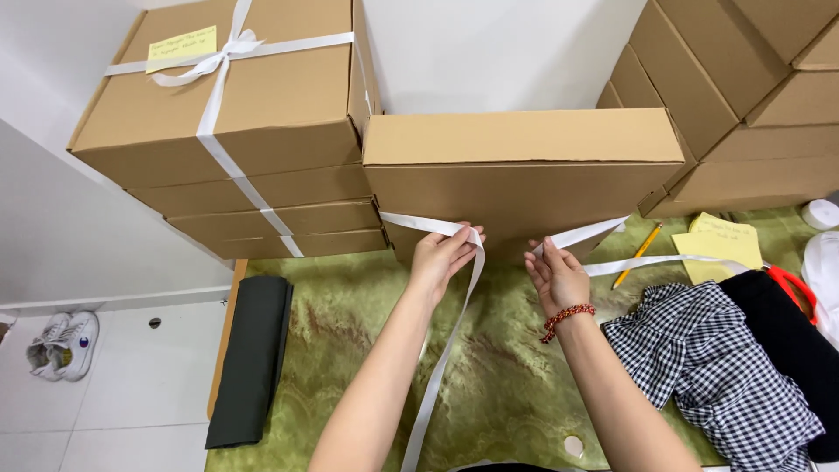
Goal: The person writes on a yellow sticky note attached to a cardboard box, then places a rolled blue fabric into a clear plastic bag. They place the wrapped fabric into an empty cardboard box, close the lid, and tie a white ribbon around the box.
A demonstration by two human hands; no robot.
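A flat brown cardboard box stands on the green marbled table in front of me. A white ribbon runs around its front. My left hand pinches the ribbon at the box's lower left front, and the long loose end trails down toward me. My right hand, with a red bead bracelet on the wrist, pinches the ribbon's other end at the box's lower right front; that end runs off to the right across the table.
A stack of boxes tied with white ribbon, a yellow note on top, stands at the left. More boxes are piled at the right. A pencil, yellow notes, checked cloth, black cloth, red-handled scissors and a dark roll lie about.
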